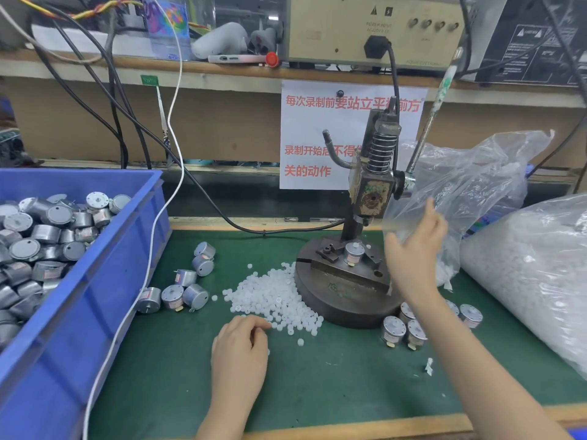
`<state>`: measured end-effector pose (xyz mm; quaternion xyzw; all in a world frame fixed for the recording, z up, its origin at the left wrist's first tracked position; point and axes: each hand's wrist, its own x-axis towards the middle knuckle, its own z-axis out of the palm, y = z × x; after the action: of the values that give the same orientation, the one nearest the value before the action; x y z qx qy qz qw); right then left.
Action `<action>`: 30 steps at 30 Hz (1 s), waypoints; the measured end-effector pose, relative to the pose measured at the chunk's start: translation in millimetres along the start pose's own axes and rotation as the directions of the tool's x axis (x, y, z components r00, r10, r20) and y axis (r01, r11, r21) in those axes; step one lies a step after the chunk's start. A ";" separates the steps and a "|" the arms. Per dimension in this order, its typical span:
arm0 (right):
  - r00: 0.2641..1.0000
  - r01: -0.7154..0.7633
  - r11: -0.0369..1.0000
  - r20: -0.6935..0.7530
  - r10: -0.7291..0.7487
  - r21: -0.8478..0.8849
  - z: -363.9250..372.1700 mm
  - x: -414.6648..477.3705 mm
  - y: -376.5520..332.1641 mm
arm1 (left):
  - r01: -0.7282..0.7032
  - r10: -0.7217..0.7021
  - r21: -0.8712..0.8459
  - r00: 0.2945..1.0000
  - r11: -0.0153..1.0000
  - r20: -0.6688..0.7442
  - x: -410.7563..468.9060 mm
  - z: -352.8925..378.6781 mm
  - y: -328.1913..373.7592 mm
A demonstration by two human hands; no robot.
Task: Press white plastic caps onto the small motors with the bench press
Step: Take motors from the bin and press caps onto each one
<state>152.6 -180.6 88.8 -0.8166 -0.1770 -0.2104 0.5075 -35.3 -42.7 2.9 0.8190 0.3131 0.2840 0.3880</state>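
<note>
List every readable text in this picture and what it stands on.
"每次录制前要站立平", then "前方": white paper sign, top line; the bench press hides one character.
"录制开始后不得": same sign, rest hidden.
"关的动作": same sign.
"POWER INPUT": beige unit; the line below is blurred.
Too small to read: label on black unit, green tag, labels on motors.

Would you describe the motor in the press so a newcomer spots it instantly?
Find the bench press on the green mat. On its round base one silver motor sits upright in the fixture; other motors lie loose around it or fill the blue bin.
</note>
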 end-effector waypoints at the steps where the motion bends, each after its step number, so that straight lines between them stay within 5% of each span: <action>1: 0.999 0.025 1.000 -0.039 -0.024 0.013 -6.1 6.9 -7.7 | 0.004 -0.004 -0.001 1.000 1.000 -0.003 0.2 0.1 -0.1; 8: 0.995 -0.093 0.966 0.057 0.081 0.242 -21.0 81.6 -64.3 | 0.024 -0.025 -0.019 0.999 1.000 -0.031 0.5 1.5 -1.0; 13: 0.973 -0.200 0.748 0.039 0.227 0.633 -21.7 102.6 -83.0 | 0.039 -0.039 -0.004 0.999 0.999 -0.034 0.7 2.3 -1.4; 17: 0.988 -0.047 0.722 -0.075 0.135 0.691 -23.7 78.9 -75.4 | 0.018 -0.018 -0.003 0.999 1.000 -0.048 1.1 2.1 1.3; 23: 0.996 -0.044 0.565 -0.007 0.087 0.824 -38.6 52.3 -58.2 | 0.046 -0.058 -0.094 0.991 0.994 -0.123 2.0 2.0 -1.8; 30: 0.996 0.024 0.618 -0.074 0.055 0.786 -33.5 48.9 -56.7 | 0.075 -0.062 0.079 0.986 0.994 -0.158 0.8 3.8 -4.4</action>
<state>160.0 -183.2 170.4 -0.5034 -0.2210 -0.1444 0.8227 -33.4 -41.6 -2.5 0.7989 0.3819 0.3198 0.3370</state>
